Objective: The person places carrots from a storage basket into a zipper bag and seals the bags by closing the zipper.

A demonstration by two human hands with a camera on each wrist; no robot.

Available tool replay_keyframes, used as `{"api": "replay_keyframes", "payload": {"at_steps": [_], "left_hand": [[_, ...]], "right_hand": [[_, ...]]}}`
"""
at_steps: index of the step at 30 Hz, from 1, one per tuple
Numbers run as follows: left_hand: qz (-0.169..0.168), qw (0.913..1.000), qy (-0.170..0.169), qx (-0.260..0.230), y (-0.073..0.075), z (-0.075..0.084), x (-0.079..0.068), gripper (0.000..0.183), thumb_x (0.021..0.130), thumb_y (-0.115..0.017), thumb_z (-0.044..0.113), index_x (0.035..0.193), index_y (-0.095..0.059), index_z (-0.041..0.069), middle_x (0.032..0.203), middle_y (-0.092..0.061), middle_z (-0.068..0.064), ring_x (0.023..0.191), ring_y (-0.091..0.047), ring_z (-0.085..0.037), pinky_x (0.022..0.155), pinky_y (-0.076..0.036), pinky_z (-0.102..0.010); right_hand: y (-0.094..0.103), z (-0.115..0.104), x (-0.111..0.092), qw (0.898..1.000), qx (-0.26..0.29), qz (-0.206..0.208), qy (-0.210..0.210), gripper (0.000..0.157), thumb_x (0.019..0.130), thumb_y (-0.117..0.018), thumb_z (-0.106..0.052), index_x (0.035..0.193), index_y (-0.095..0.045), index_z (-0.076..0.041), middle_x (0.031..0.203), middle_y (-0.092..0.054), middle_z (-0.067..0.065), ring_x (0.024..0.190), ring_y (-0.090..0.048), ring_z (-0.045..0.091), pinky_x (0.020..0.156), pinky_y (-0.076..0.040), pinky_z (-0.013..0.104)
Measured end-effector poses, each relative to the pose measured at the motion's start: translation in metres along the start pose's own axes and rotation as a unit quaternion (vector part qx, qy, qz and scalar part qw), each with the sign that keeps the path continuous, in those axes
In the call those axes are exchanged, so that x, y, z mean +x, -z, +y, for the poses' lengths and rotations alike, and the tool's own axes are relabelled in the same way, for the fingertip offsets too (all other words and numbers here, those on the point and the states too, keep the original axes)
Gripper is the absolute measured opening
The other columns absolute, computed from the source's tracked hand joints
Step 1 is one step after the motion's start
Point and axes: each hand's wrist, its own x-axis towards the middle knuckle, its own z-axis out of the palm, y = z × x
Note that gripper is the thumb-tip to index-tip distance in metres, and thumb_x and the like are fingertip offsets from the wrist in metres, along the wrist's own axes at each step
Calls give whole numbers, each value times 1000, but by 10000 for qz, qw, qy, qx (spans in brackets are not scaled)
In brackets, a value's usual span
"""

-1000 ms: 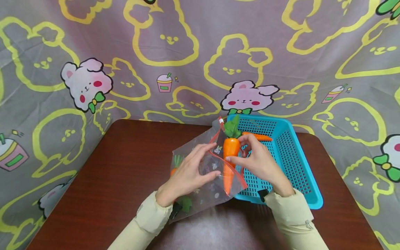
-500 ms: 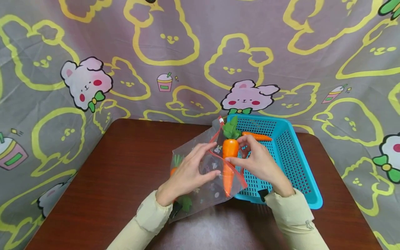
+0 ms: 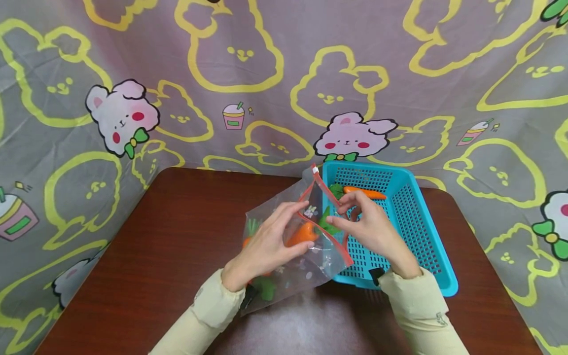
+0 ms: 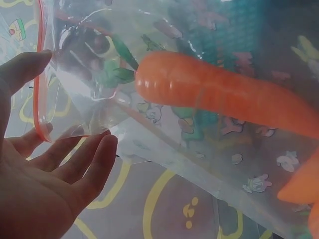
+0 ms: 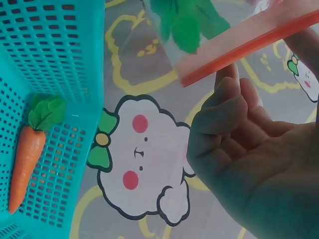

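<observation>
Both hands are at the mouth of a clear zip bag with a red zip edge. My left hand holds the bag with thumb and fingers spread apart at its opening; in the left wrist view its thumb touches the red edge. My right hand holds the opposite side of the rim with thumb and fingertips. A large toy carrot lies slanted inside the bag, its green leaves towards the mouth. Deeper in the bag, more orange pieces and green leaves show, partly hidden by the left hand.
A turquoise perforated basket stands at the right on the brown table, partly behind the bag and right hand. Another toy carrot lies in it. A patterned cloth hangs behind the table.
The large carrot has gone from upright in the right hand at the bag's mouth to lying inside the bag. The right hand has let go of it and now holds the rim.
</observation>
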Motion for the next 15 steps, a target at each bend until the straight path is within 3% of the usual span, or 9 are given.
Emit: {"api": "replay_keyframes", "payload": {"at_steps": [15], "left_hand": [[-52,10000,-7,37,3,2,1,74,82,-77,32,144,-40,17,137,-48,2,120,-49,-12,99,-50,-36]], "right_hand": [[2,4,6,9996,-151,182,-135,41,94,-62,-37,121,-53,-6,109,-61,10,83,-59,21,59,-48,32]]}}
